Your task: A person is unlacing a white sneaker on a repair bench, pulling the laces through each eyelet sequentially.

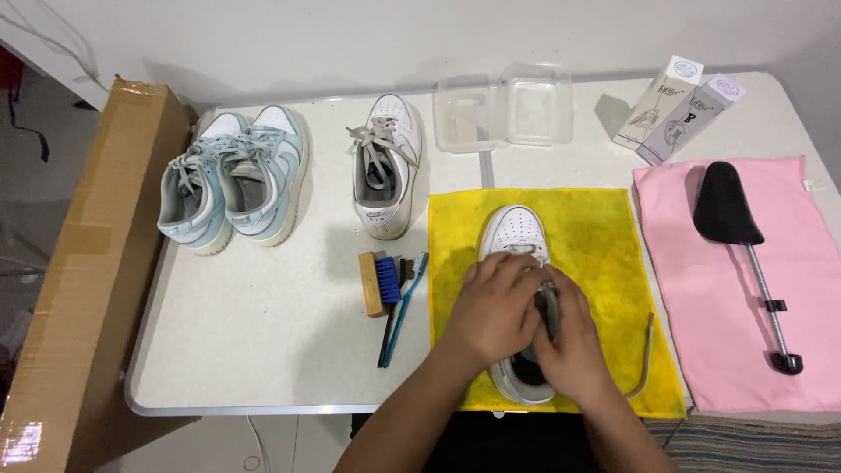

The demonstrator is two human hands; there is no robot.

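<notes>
A white sneaker point(517, 235) stands on a yellow cloth point(604, 236), toe pointing away from me. My left hand point(493, 308) rests over its laces and tongue. My right hand point(574, 337) grips the shoe's side near the opening, around the grey tongue. Both hands cover the shoe's middle, so the laces there are hidden. A loose grey lace point(649, 355) lies on the cloth to the right of my right hand.
A second white sneaker point(385, 166) and a pale-blue pair point(236, 180) stand at the left. Brushes point(392, 293) lie beside the yellow cloth. A black shoe tree point(740, 236) rests on a pink cloth point(745, 350). Clear plastic box point(504, 105), two cartons point(679, 107), cardboard box point(79, 263).
</notes>
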